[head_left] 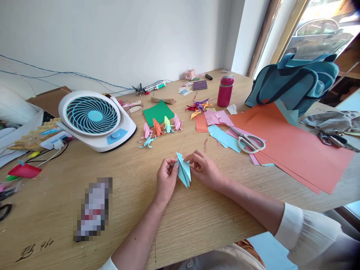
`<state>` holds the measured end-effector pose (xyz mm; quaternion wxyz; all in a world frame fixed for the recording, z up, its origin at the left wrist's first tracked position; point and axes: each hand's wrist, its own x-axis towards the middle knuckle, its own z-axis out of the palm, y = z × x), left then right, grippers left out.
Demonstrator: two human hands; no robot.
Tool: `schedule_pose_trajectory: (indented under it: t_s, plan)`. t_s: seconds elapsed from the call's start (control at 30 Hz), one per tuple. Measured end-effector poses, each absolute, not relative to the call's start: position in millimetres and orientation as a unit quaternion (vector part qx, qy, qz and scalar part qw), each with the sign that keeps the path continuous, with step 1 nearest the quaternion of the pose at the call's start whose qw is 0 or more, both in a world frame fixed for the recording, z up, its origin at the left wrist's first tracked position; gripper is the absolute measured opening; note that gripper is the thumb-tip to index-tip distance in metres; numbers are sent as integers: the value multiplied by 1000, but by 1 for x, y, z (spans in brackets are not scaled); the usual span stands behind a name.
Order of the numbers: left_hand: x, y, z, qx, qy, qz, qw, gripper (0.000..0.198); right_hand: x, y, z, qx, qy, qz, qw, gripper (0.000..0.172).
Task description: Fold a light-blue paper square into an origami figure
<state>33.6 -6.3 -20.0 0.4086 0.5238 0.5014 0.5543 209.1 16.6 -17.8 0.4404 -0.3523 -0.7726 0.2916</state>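
A light blue folded paper (184,173), narrow and pointed toward me, is held up just above the wooden table. My left hand (166,177) pinches its left side between thumb and fingers. Against its upper right side, my right hand (204,169) presses with bent fingers and thumb. Beyond my hands stands a row of small folded paper figures, among them an orange one (158,126) and a pink one (177,122). A light blue paper figure (148,141) lies in front of that row.
A white fan (126,129) stands at the left. To the right, scissors (249,142) lie on cut paper beside large orange sheets (295,146). Further back are a green sheet (159,111), a dark pink bottle (225,92) and a teal bag (281,84).
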Motion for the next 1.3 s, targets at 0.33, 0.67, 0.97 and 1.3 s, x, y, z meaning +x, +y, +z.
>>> schedule_pose_trajectory:
  t_s: [0.33,0.67,0.97,1.3]
  plan:
    - [33,-10,-14,588,529,493,363,9,218,18,-13,-323,-842,230,367,14]
    - [28,-6,-14,638,508,447,368,19,225,22,-14,-310,-871,246,291,7]
    - [2,-7,6,729,430,297,442,50,236,25,-9,-306,-899,199,241,13]
    - [11,-14,5,802,439,248,320,46,240,22,1,-327,-908,161,205,7]
